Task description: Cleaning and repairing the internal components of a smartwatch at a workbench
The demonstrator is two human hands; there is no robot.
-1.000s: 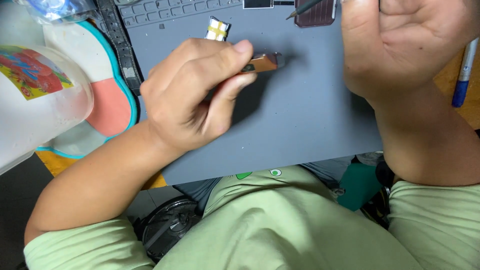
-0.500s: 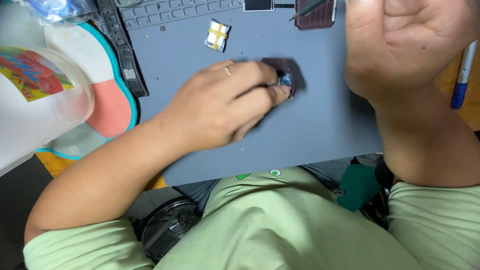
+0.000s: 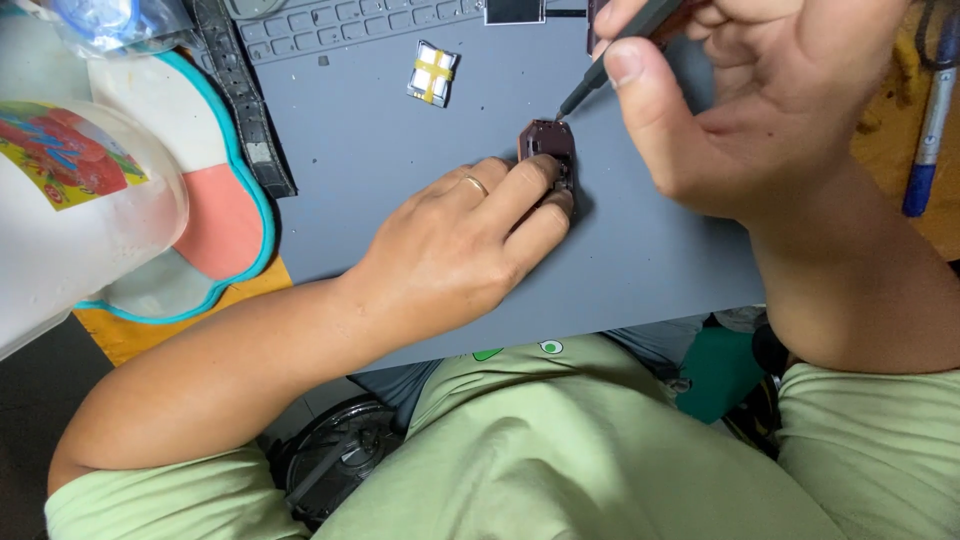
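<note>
Fingertips of the left hand [image 3: 455,250] press together on a small dark part [image 3: 548,148], pinning it flat on the grey mat [image 3: 380,150] near the mat's middle. Long axis of the part runs near to far. The right hand [image 3: 740,100], fingers closed around a thin tool [image 3: 590,85], holds the tip just above the part's far right corner. A small taped square [image 3: 433,72] lies apart, far left.

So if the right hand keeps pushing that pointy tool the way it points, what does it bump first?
Probably the small dark brown part. The right hand aims the thin tool down-left at it, the tip almost touching, while the left hand pins it on the grey mat.
</note>
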